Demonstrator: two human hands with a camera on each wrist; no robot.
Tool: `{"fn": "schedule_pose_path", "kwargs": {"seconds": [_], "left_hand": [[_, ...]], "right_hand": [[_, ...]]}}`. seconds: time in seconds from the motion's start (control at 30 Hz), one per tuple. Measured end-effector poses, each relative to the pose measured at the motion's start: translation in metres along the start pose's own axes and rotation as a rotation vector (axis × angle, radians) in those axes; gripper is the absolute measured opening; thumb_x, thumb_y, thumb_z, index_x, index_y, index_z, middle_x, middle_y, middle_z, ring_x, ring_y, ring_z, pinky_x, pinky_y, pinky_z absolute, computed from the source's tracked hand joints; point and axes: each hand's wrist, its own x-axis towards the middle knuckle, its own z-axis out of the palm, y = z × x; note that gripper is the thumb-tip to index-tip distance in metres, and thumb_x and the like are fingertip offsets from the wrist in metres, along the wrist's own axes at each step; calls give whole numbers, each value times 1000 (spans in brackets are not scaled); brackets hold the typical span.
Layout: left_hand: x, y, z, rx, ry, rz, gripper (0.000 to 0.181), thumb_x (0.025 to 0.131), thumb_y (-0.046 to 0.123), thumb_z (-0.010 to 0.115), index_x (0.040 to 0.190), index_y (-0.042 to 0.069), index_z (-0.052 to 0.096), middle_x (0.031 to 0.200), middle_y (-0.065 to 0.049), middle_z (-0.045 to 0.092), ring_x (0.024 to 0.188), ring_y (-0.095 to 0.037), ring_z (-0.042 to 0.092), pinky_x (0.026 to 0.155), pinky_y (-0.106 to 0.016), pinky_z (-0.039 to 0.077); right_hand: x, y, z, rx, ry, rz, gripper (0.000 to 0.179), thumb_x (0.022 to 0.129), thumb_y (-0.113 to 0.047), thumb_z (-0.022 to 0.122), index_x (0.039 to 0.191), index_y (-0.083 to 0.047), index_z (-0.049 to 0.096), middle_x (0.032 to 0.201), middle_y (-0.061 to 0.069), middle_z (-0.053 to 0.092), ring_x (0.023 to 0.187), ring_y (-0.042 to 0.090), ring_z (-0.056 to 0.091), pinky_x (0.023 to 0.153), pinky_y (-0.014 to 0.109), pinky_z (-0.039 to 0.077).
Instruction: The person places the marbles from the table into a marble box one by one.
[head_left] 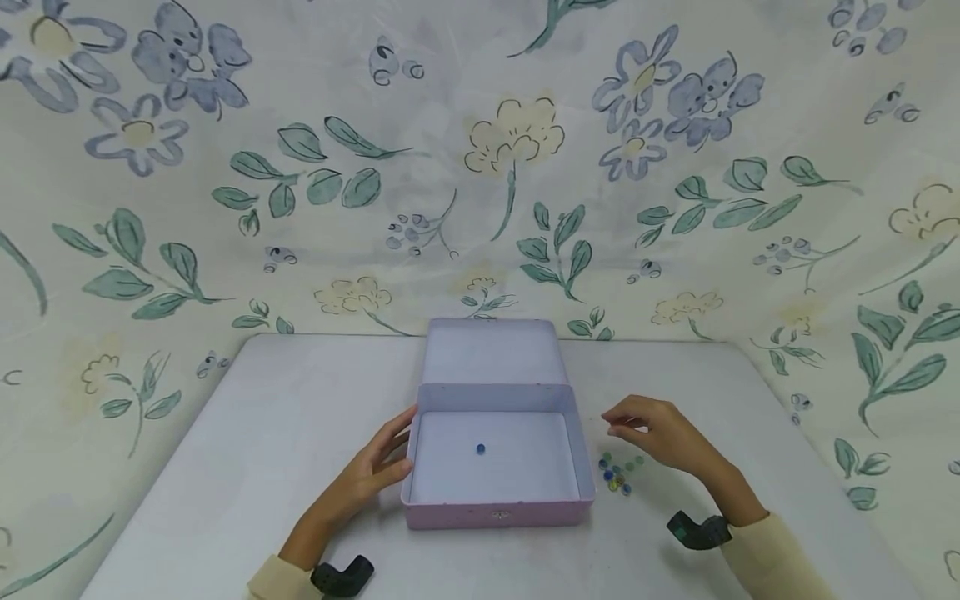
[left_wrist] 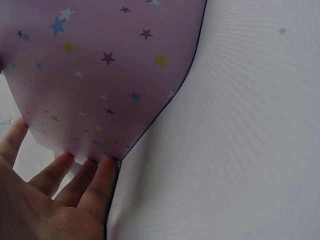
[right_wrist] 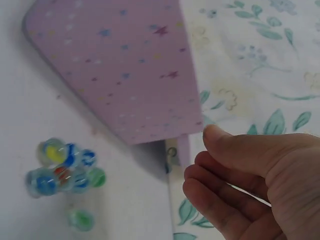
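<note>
An open lilac box (head_left: pixel 498 516) with a pale inside stands before me, its lid (head_left: pixel 491 354) tipped back at the far side. One blue marble (head_left: pixel 481 448) lies on the box floor. My left hand (head_left: pixel 371 467) rests against the box's left side, fingers extended; in the left wrist view its fingertips touch the star-printed wall (left_wrist: pixel 107 80). To the right of the box, my right hand (head_left: pixel 656 429) hovers with loosely curled fingers, and nothing shows between them. Below it, several glass marbles (head_left: pixel 617 482) with coloured swirls lie clustered on the table.
The white table (head_left: pixel 315 375) reaches back to a floral cloth (head_left: pixel 480 250) that hangs behind and at both sides. A green marble (right_wrist: pixel 81 220) lies a little apart from the cluster in the right wrist view. Dark wrist cameras (head_left: pixel 699 531) sit at both sleeves.
</note>
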Motion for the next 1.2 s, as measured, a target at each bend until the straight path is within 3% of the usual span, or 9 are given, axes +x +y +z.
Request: {"fn": "schedule_pose_path", "kwargs": {"seconds": [0.27, 0.47, 0.77, 0.97, 1.2], "left_hand": [[1, 0, 0, -3, 2, 5, 70, 100, 8, 51, 160, 13, 17, 167, -19, 13, 146, -57, 20, 110, -76, 25], [1, 0, 0, 1, 7, 8, 70, 99, 9, 51, 161, 18, 19, 167, -18, 13, 147, -56, 20, 110, -76, 26], [-2, -2, 3, -8, 13, -8, 70, 99, 8, 52, 160, 18, 19, 167, -18, 13, 146, -56, 21, 110, -76, 26], [-3, -2, 3, -16, 1, 1, 70, 100, 8, 51, 160, 19, 19, 167, -18, 13, 147, -56, 20, 110, -75, 26], [-2, -2, 2, -9, 6, 5, 70, 100, 10, 52, 161, 19, 19, 167, -18, 13, 147, -56, 20, 110, -75, 26]], "right_hand": [[-12, 13, 13, -39, -109, 60, 18, 89, 0, 71, 107, 0, 72, 101, 9, 73, 89, 13, 70, 77, 24, 60], [-10, 12, 20, -71, -199, 112, 19, 90, 0, 69, 108, -4, 75, 103, 4, 75, 95, 16, 71, 80, 26, 60], [-9, 11, 29, -122, -274, 93, 20, 88, 3, 70, 106, -1, 76, 102, 6, 75, 96, 22, 72, 81, 28, 61], [-11, 12, 32, -158, -271, 31, 18, 86, 5, 71, 102, 0, 76, 97, 4, 74, 90, 17, 72, 77, 20, 59], [-10, 13, 33, -193, -230, 2, 17, 84, 6, 72, 99, -1, 77, 94, 3, 74, 88, 16, 72, 76, 21, 59]]}}
